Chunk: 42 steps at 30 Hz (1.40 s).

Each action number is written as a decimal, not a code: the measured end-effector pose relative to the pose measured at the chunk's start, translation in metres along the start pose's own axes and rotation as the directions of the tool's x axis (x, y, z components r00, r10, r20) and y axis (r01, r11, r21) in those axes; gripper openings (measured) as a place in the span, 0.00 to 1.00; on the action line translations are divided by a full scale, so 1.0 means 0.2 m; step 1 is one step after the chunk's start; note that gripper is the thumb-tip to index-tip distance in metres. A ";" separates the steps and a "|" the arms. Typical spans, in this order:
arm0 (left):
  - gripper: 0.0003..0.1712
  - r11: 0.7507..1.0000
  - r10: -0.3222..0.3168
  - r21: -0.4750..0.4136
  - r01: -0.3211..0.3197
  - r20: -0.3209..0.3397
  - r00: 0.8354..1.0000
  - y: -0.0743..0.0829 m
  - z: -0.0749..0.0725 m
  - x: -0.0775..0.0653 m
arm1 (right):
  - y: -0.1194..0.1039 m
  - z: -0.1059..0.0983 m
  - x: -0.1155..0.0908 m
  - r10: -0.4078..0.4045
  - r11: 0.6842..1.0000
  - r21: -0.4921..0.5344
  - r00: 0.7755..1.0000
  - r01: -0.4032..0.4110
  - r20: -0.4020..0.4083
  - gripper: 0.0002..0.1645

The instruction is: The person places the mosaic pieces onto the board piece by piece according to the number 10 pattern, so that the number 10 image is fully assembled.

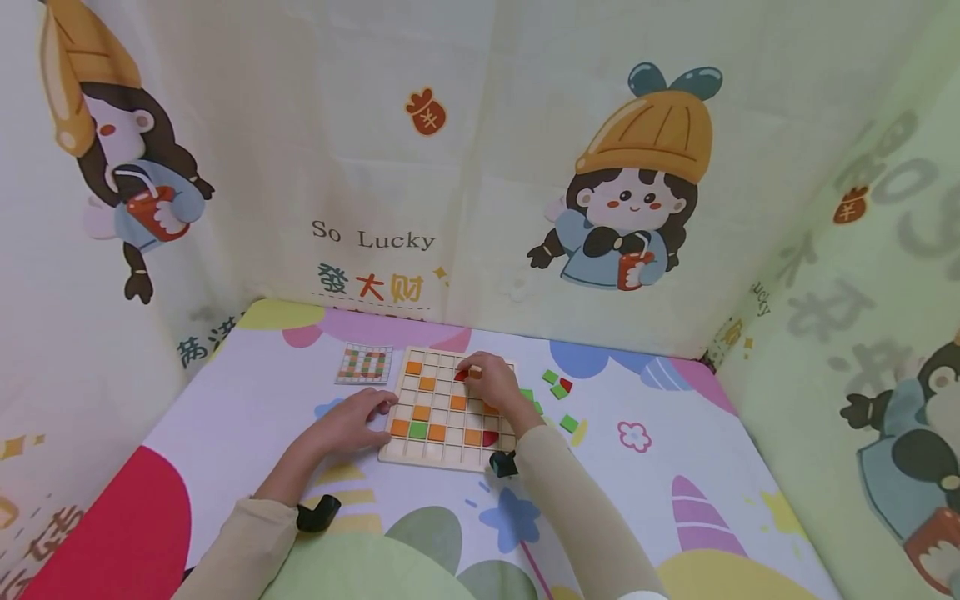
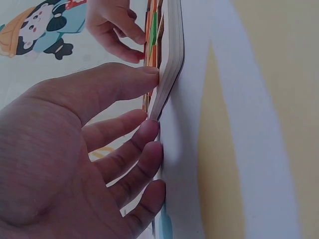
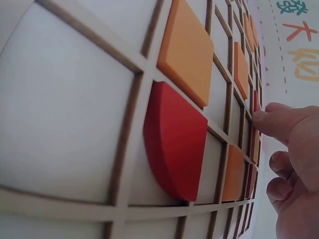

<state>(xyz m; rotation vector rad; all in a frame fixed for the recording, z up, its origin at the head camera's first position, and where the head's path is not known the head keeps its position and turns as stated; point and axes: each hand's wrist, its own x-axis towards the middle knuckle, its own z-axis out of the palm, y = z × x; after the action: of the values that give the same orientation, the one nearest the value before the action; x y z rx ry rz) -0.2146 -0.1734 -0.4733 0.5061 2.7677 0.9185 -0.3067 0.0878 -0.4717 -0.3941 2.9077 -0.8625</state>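
A wooden grid board lies on the table with orange, green and red tiles in some cells. My left hand rests at the board's left edge, thumb touching the rim and the other fingers loosely bent beside it, as the left wrist view shows. Over the upper right of the grid, my right hand pinches a red tile between thumb and index finger; the other fingers curl in. A red tile with one rounded side sits near an orange tile in the right wrist view.
Left of the board's top lies a small pattern card with a coloured grid. Several loose green tiles and a red one lie to the right of the board. A printed cloth wall stands behind the table.
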 end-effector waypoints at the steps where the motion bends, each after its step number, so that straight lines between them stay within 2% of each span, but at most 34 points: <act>1: 0.31 1.000 0.000 -0.002 0.000 0.000 1.000 0.00 0.00 0.00 | 0.00 0.00 0.00 0.007 1.000 0.002 1.000 -0.007 -0.003 0.15; 11: 0.32 1.000 -0.007 -0.004 0.007 0.003 1.000 0.00 0.01 0.01 | 0.01 -0.01 -0.01 0.025 1.000 0.006 0.999 -0.025 -0.033 0.08; 22: 0.31 1.000 0.016 0.002 -0.016 -0.001 1.000 0.01 0.01 0.00 | 0.04 0.00 -0.03 0.052 0.998 0.043 0.997 -0.050 -0.051 0.08; 31: 0.32 1.000 -0.003 0.008 0.003 0.002 1.000 0.01 0.01 0.00 | 0.08 -0.07 -0.08 0.094 0.995 0.050 0.992 -0.090 -0.079 0.09; 42: 0.33 1.000 -0.020 -0.008 0.020 0.009 1.000 0.00 0.00 0.00 | 0.21 -0.17 -0.14 0.104 0.995 0.027 0.985 -0.101 -0.138 0.10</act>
<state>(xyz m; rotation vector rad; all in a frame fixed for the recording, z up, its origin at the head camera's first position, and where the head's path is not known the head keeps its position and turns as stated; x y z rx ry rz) -0.2138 -0.1731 -0.4728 0.4797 2.7547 0.9208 -0.2946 0.1470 -0.4662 -0.1871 3.0118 -0.9387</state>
